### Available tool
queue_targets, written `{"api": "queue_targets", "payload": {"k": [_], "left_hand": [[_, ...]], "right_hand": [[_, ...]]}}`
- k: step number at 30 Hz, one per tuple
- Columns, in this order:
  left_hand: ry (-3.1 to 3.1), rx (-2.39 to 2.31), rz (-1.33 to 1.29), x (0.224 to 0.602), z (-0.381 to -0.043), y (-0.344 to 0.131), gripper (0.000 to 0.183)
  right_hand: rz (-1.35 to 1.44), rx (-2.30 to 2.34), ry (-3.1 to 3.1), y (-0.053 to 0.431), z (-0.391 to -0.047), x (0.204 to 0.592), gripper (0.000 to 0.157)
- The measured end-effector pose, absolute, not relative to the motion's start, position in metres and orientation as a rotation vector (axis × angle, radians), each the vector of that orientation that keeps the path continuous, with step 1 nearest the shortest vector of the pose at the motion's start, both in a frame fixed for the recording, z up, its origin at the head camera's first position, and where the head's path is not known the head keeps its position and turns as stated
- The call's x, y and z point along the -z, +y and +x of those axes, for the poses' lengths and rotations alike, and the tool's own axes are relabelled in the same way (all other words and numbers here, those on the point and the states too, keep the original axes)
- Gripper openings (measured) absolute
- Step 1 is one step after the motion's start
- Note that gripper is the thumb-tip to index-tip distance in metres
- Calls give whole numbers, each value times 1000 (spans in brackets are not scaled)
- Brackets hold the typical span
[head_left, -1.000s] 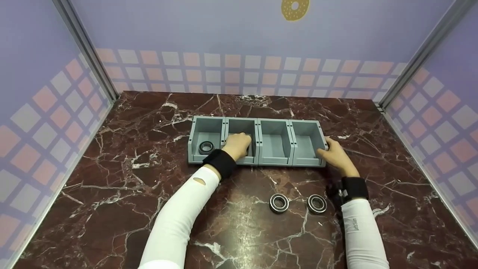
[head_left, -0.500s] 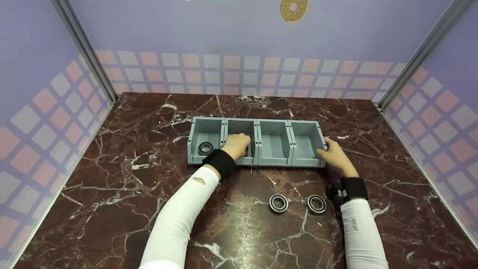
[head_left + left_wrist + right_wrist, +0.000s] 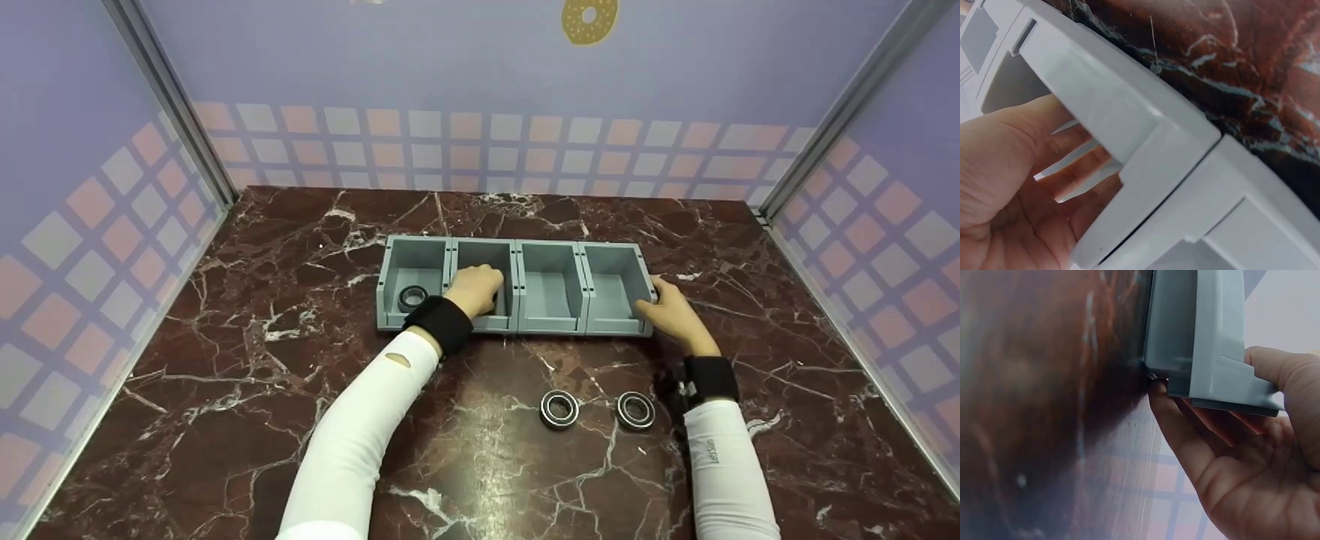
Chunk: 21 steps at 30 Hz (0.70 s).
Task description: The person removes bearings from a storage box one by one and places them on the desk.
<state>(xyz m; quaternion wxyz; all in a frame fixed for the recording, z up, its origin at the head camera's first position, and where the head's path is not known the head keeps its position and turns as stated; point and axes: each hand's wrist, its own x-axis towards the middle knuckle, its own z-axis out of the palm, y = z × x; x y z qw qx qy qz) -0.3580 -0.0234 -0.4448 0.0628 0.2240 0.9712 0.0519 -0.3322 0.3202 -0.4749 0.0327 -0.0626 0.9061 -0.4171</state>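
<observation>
The left hand (image 3: 475, 289) is reaching into the tray (image 3: 551, 324), its hold unclear; the right hand (image 3: 677, 315) is pinching the tray's right end.

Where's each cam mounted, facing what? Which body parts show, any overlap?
Head: worn on the head, facing forward and down at the bin row; both forearms, left hand and right hand show.
Left wrist: facing bin fronts; only the left hand shows.
Right wrist: facing the rightmost bin; only the right hand shows.
Shared: both wrist views show gray bin plastic and marbled tabletop.
</observation>
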Motion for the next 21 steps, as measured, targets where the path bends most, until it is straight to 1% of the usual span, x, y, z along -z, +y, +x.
{"api": "queue_targets", "payload": {"k": [2, 3, 8, 11, 15, 21], "left_hand": [[2937, -159, 688, 444, -357, -24, 11], [2920, -178, 678, 425, -342, -24, 13], [2930, -188, 704, 424, -340, -23, 13], [2915, -178, 713, 419, -337, -23, 15], [2905, -158, 719, 411, -333, -24, 16], [2902, -135, 729, 399, -329, -27, 14]], "right_hand": [[-190, 1275, 2797, 321, -333, 476, 56], [-189, 1277, 2801, 321, -333, 476, 56], [-243, 1339, 2821, 322, -332, 479, 55], [-277, 1365, 2812, 322, -331, 479, 57], [-233, 1337, 2805, 320, -331, 478, 58], [-194, 1300, 2806, 319, -333, 478, 55]]}}
